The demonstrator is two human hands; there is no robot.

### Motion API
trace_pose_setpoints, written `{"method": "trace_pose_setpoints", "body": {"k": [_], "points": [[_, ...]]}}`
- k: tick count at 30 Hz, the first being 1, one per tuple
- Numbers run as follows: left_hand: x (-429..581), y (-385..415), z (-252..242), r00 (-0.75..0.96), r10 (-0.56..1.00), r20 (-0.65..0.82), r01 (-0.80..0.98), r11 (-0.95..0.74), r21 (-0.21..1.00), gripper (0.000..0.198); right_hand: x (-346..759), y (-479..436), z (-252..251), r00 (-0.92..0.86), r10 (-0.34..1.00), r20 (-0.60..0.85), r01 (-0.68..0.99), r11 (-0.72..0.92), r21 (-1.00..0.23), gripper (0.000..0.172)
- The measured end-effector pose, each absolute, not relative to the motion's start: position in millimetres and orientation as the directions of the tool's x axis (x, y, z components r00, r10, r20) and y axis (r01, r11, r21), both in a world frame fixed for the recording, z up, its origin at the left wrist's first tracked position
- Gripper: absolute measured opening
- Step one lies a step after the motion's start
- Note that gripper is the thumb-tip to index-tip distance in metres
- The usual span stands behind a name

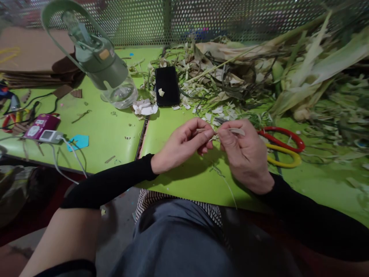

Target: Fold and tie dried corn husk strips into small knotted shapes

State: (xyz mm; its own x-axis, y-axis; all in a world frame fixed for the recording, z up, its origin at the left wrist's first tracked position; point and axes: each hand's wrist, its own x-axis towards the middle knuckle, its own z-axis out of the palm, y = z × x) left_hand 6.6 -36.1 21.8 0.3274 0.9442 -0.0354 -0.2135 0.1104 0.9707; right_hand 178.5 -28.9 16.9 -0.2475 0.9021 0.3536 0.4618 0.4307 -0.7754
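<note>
Left: the left hand (188, 140) forms a narrow pinch, thumb laid against the curled fingers, on the pale strip (238, 131). Apply light, even pressure; thin material of this kind probably creases or tears if squeezed.

Centre: the strip is held between the fingertips of both hands, above the bench (178, 181). Keep the fingertips close together so that the exposed span remains short and controllable.

Right: the right hand (246, 154) is likewise closed on the strip, thumb against forefinger. The strip appears whitish, narrow and thin, one end projecting beyond the forefinger; the fingertips hide its middle. Its exact material cannot be told. Scissors (300, 146) with red and yellow handles lie just beside this hand.
</note>
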Motion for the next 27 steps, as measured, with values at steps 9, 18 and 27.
{"method": "trace_pose_setpoints", "body": {"k": [9,18,27], "points": [[0.6,-33.3,16.5,0.351,0.935,0.052,-0.149,0.001,0.989,0.029,182.7,-24.6,21.0,-0.277,0.891,0.359,0.477,0.452,-0.754,0.018],[-7.3,-28.1,16.5,0.376,0.925,0.051,-0.190,0.023,0.981,0.019,186.4,-18.2,23.0,-0.363,0.897,0.252,0.468,0.409,-0.783,0.025],[-7.9,-25.4,9.6,0.332,0.933,0.138,-0.026,-0.137,0.990,0.037,187.6,-16.3,20.5,-0.379,0.878,0.292,0.488,0.458,-0.743,0.030]]}}
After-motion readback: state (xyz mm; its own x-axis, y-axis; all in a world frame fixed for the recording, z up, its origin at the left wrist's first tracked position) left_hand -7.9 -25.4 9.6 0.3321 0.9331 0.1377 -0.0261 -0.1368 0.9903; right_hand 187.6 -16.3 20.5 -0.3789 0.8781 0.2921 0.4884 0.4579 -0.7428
